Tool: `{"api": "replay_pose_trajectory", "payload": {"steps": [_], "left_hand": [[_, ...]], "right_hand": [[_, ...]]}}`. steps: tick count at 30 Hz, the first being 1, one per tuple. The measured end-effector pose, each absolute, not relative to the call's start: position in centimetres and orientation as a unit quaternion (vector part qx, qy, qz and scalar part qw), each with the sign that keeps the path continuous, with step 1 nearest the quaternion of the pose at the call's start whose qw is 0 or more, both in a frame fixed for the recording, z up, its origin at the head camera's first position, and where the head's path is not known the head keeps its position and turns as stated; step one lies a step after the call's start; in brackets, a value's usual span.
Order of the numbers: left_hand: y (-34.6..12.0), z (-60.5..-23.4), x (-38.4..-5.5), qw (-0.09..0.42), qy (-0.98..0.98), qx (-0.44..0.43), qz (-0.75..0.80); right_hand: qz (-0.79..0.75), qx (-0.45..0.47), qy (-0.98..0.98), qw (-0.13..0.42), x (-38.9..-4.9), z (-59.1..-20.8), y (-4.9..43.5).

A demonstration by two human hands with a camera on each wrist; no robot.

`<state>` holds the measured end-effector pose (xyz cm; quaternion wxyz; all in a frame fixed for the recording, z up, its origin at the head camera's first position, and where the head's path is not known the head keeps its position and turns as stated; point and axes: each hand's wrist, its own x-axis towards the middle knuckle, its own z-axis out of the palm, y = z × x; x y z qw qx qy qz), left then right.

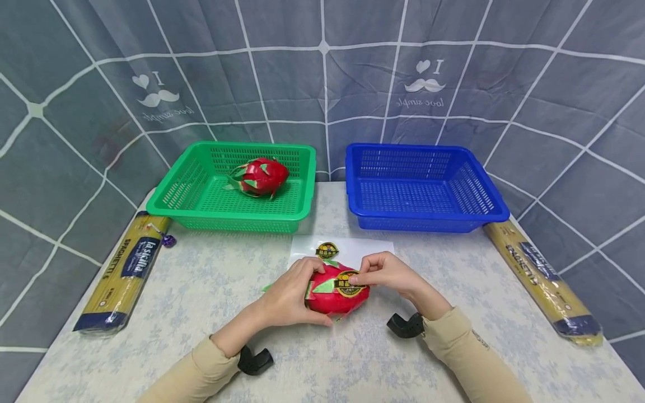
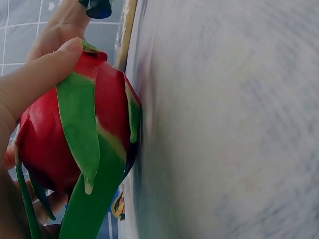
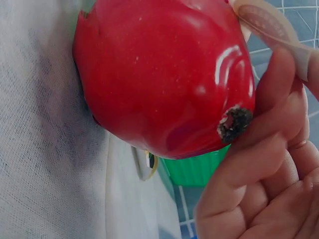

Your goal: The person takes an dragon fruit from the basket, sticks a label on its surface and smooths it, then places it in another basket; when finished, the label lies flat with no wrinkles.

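A red dragon fruit with green scales lies on its side on the table. My left hand grips its leafy end, thumb on the near side and fingers over the far side. A black and gold oval sticker sits against the fruit's upper side. My right hand pinches the right edge of that sticker between thumb and fingers. In the right wrist view, the sticker's pale back bends away from the red skin. Behind the fruit lies a white sticker sheet bearing another such sticker.
At the back left stands a green basket holding another dragon fruit. A blue basket stands at the back right. Spaghetti packs lie along the left and right edges, with a purple-wrapped lollipop by the left one.
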<state>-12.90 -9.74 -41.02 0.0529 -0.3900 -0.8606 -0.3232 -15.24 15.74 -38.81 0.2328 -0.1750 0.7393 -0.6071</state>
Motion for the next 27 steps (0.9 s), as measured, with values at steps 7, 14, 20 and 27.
{"api": "replay_pose_trajectory", "payload": {"steps": [7,14,20,27], "left_hand": [[-9.8,-40.8,-12.9,0.045,-0.864,-0.387,-0.318],[-9.6,-40.8,-12.9,0.047,-0.868,-0.384,-0.312],[-8.6,-40.9,-12.4,0.082,-0.879,-0.344,-0.321],[-6.9,-41.1,-11.6,0.109,-0.900,-0.253,-0.338]], "right_hand": [[-0.610,-0.189,0.732,0.237,-15.1,-38.9,15.9],[-0.579,-0.187,0.771,0.187,-14.6,-38.8,15.5],[-0.434,-0.175,0.880,0.081,-14.2,-37.9,15.5],[-0.397,-0.163,0.896,0.114,-14.8,-38.6,15.3]]}}
